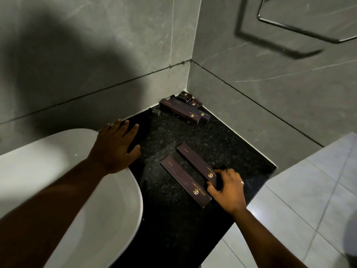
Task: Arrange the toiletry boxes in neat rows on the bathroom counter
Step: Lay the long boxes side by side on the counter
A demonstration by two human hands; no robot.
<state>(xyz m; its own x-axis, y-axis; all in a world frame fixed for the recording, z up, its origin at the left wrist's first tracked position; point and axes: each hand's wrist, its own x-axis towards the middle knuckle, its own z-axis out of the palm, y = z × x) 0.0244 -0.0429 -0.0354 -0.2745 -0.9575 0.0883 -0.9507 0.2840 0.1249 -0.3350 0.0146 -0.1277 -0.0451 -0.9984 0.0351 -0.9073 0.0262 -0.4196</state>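
Observation:
Two long dark purple toiletry boxes with gold logos lie side by side on the black granite counter (173, 136). My right hand (228, 187) grips the near end of the right box (195, 161). The left box (183, 179) lies parallel to it, untouched. A loose pile of similar boxes (183, 111) sits in the far corner, with small square boxes (185, 96) behind the long ones. My left hand (116, 146) rests flat, fingers spread, on the counter beside the basin.
A white basin (58, 190) fills the left side. Grey tiled walls meet at the corner behind the pile. The counter's right edge drops to a pale tiled floor (309, 190). A chrome towel ring (309, 26) hangs on the right wall. A small clear bottle (154, 111) lies by the pile.

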